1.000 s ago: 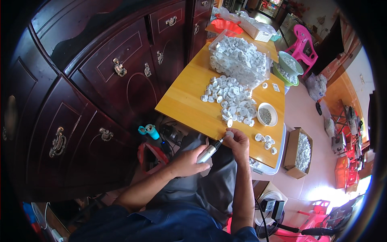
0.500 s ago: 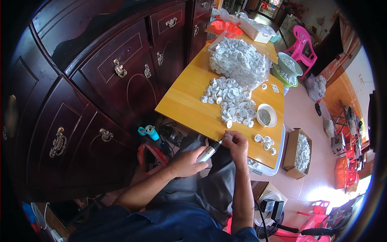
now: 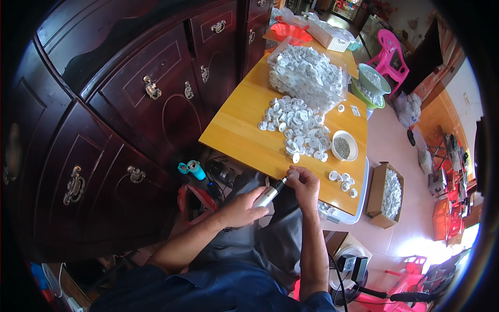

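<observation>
My left hand (image 3: 244, 207) is wrapped round a silver and black electric screwdriver (image 3: 267, 196), held over my lap at the table's near edge. Its tip points up and right, meeting a small white round plastic part (image 3: 293, 174) pinched in my right hand (image 3: 305, 187). My fingers hide most of that part. Past my hands, a loose pile of similar white plastic parts (image 3: 299, 130) lies on the yellow wooden table (image 3: 236, 125). A white bowl (image 3: 353, 149) of small grey metal pieces, likely screws, stands right of the pile. Several white parts (image 3: 343, 181) lie nearer my right hand.
A clear bin (image 3: 332, 106) heaped with white parts stands farther back on the table. Dark wooden cabinets (image 3: 140, 99) line the left. On the floor at right are a cardboard box (image 3: 373, 200) of white pieces and stacked basins (image 3: 382, 88). A turquoise flask (image 3: 196, 170) stands below left.
Both hands stay nearly in place, with the screwdriver tip still at the white part. The view has shifted very slightly.
</observation>
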Available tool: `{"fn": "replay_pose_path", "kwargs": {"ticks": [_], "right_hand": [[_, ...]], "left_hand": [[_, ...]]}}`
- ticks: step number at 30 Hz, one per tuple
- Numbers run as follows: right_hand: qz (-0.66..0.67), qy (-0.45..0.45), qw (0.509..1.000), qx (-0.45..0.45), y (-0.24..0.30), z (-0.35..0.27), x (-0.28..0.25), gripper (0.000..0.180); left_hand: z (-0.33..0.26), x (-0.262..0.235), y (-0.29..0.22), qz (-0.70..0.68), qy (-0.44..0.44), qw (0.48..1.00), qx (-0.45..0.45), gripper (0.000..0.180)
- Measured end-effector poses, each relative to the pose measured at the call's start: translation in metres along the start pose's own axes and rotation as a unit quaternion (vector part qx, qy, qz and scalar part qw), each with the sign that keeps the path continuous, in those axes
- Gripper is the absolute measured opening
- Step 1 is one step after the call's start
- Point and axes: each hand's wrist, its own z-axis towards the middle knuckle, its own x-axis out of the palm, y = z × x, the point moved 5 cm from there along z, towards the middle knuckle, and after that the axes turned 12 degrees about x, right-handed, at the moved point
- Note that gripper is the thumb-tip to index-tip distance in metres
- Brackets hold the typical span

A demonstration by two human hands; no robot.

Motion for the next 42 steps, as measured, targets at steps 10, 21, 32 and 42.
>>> {"fn": "replay_pose_path", "kwargs": {"ticks": [10, 21, 32, 42], "right_hand": [[-0.022, 0.002, 0.998, 0.064, 0.022, 0.002, -0.031, 0.028], [-0.431, -0.263, 0.861, -0.068, 0.088, 0.005, -0.108, 0.025], [-0.563, -0.194, 0.804, 0.008, 0.092, 0.125, -0.127, 0.016], [-0.585, -0.177, 0.79, 0.049, 0.082, 0.136, -0.126, 0.017]], "left_hand": [[0.003, -0.006, 0.009, 0.055, -0.058, 0.987, 0.14, 0.066], [0.006, -0.007, 0.017, 0.051, -0.072, 0.978, 0.189, 0.068], [0.005, -0.009, 0.009, 0.05, -0.061, 0.99, 0.121, 0.069], [0.001, -0.012, 0.006, 0.057, -0.066, 0.991, 0.099, 0.068]]}}
